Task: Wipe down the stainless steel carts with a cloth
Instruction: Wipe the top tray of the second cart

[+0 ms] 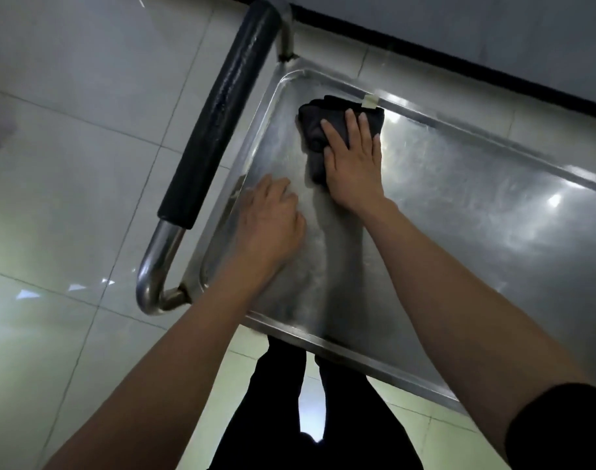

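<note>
Legs (289, 401) in dark trousers are seen at the bottom, standing on pale glossy floor tiles (69, 164), just at the near rim of the stainless steel cart (459, 249). Cart top is a shallow tray with a raised lip; its long axis is seen running from the handle end at left toward the right edge of view, tilted down to the right. Left hand (272, 218) is laid palm-down on the bare steel near the handle end, fingers loosely bent and gripping nothing. Right hand (352, 157) is set farther in, fingers straight and spread, pressed flat on a dark cloth (315, 130). Cloth is bunched under and beyond the fingers, near the far-left corner of the tray, its longer side pointing away from the person; it lies well apart from the left hand. Small tape piece (370, 101) is stuck on the far rim, just beside the cloth. Black-padded handle bar (222, 106) is mounted on steel tube at the left end. Dark baseboard strip (459, 59) and grey wall are seen beyond the cart.
</note>
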Available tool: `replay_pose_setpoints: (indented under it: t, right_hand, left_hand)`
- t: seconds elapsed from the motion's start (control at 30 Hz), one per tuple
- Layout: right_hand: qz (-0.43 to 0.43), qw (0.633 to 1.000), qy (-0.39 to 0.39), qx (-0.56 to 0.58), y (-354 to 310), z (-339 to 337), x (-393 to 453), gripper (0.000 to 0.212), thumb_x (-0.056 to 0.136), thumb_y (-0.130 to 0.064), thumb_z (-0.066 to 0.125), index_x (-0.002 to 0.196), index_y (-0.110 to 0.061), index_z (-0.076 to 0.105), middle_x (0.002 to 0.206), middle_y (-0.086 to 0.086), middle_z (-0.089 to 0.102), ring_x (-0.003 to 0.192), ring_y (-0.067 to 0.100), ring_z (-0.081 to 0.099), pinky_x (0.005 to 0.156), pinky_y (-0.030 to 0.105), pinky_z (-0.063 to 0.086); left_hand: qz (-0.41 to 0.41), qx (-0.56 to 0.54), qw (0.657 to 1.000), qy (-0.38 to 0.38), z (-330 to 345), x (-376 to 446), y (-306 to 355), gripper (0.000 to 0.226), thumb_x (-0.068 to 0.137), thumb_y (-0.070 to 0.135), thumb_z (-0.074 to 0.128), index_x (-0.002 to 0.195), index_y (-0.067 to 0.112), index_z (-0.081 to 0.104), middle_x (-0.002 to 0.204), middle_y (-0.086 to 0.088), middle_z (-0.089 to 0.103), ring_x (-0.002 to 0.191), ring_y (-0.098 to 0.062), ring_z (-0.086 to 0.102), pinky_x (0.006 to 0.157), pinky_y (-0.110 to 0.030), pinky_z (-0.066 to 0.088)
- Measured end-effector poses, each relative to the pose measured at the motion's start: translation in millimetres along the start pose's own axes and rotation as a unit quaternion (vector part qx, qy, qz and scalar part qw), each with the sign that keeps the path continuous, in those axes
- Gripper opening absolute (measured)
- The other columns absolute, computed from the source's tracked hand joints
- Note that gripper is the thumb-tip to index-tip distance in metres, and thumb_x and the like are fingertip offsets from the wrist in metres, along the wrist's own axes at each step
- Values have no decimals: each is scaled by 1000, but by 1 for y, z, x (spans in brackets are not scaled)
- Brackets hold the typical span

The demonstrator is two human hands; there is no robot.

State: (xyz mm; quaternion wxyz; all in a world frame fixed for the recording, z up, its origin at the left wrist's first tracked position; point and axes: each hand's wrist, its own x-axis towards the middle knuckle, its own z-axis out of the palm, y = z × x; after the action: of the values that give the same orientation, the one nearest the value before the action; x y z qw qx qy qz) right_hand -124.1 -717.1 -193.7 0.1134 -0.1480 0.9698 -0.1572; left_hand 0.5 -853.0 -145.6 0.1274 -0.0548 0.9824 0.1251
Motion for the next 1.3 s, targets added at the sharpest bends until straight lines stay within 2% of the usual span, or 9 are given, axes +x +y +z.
replay_pose_setpoints:
  t: [0.17, 0.27, 0.57, 0.87, 1.0, 1.1, 1.2, 1.3]
  right_hand:
    - [54, 998, 13, 2, -7, -5, 47, 52, 105, -37, 24, 157, -34, 21, 167, 7, 1, 154, 26, -6, 123, 49, -1]
    - [68, 998, 15, 6, -12, -5, 40, 52, 105, -36, 25, 157, -34, 21, 167, 7, 0, 154, 27, -7, 123, 49, -1]
    - [99, 995, 16, 2, -28, 26, -97, 53, 105, -37, 28, 157, -35, 20, 168, 5, 0, 154, 23, -6, 123, 50, 2]
    - [121, 992, 47, -8, -57, 76, -238, 54, 103, -40, 23, 157, -36, 17, 167, 8, 1, 154, 27, -4, 122, 53, 10]
    - [123, 992, 35, -17, -73, 83, -276, 55, 103, -40, 19, 157, -35, 15, 167, 9, 0, 154, 27, -5, 122, 53, 10]
    - [129, 991, 24, -8, -75, 77, -278, 55, 103, -39, 15, 158, -34, 14, 167, 7, -2, 154, 25, -7, 123, 51, 8]
    - [143, 990, 16, -4, -73, 70, -268, 56, 103, -40, 13, 158, -34, 11, 167, 6, -5, 154, 24, -9, 123, 50, 7]
    - [171, 985, 17, -12, -69, 65, -254, 56, 103, -41, 12, 158, -34, 11, 168, 6, -3, 154, 25, -8, 123, 50, 8]
  left_hand:
    - [50, 17, 996, -72, -2, 2, -20, 39, 100, 27, 44, 134, 18, 60, 156, -4, 38, 150, -27, 21, 117, -56, 27]
    - [78, 37, 993, -78, -6, 5, -24, 42, 99, 27, 43, 137, 19, 58, 156, -4, 37, 149, -27, 22, 114, -55, 32]
    - [112, 96, 983, -112, -8, -5, -27, 53, 98, 19, 43, 151, 16, 39, 164, -7, 22, 152, -32, 12, 118, -54, 27]
    - [129, 126, 975, -132, -3, -13, -25, 51, 102, 22, 40, 151, 10, 33, 164, -10, 15, 152, -35, 10, 116, -60, 28]
    - [138, 127, 975, -120, 1, -10, -28, 53, 103, 27, 39, 152, 9, 29, 164, -11, 13, 152, -37, 10, 116, -62, 27]
    - [119, 112, 979, -119, 4, -11, -26, 57, 102, 28, 40, 154, 9, 27, 166, -9, 6, 153, -36, 1, 119, -62, 20]
    - [102, 82, 985, -115, 5, -8, -19, 58, 99, 25, 42, 152, 3, 32, 167, -7, 5, 154, -33, 0, 119, -64, 18]
    - [118, 76, 984, -111, 0, 2, -12, 47, 95, 21, 46, 135, -3, 51, 164, -7, 18, 151, -31, 14, 114, -63, 27]
